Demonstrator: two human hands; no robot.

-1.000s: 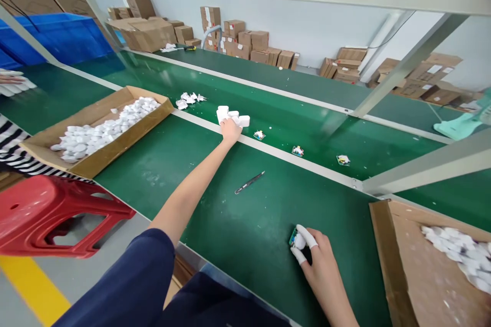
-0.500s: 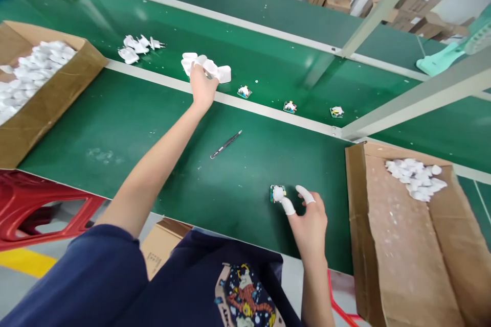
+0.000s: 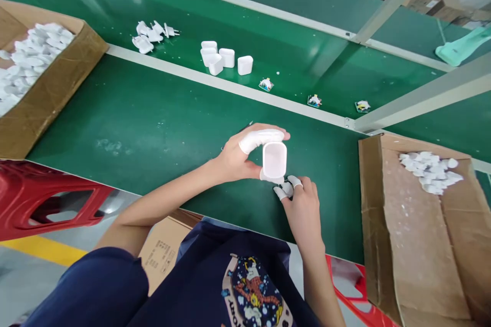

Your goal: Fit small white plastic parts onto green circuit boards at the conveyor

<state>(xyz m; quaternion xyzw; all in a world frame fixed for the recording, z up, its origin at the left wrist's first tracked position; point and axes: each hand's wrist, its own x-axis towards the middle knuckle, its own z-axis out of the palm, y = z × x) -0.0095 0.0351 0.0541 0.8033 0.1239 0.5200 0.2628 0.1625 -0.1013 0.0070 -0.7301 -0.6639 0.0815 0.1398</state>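
Note:
My left hand [image 3: 245, 156] grips a white plastic housing [image 3: 274, 160] between thumb and fingers, its open end facing up toward me. Just below and to the right, my right hand [image 3: 301, 199] pinches a small circuit board [image 3: 286, 189], which the fingers partly cover. White finger covers are on both hands. Several white housings [image 3: 227, 57] stand behind the metal strip. To their right lie three circuit boards [image 3: 314, 100]. White plug parts [image 3: 148, 38] are heaped at the back left. Tweezers [image 3: 248, 125] lie mostly hidden behind my left hand.
An open cardboard box [image 3: 57, 97] of white parts is at the left. Another box [image 3: 418, 245] with white pieces stands at the right. A metal post [image 3: 422, 89] rises at the back right. Red stools show below the table's edge.
My left hand has come back from the group of housings with one in its grip, next to my right hand. My right fingers have closed on the board and lifted it slightly.

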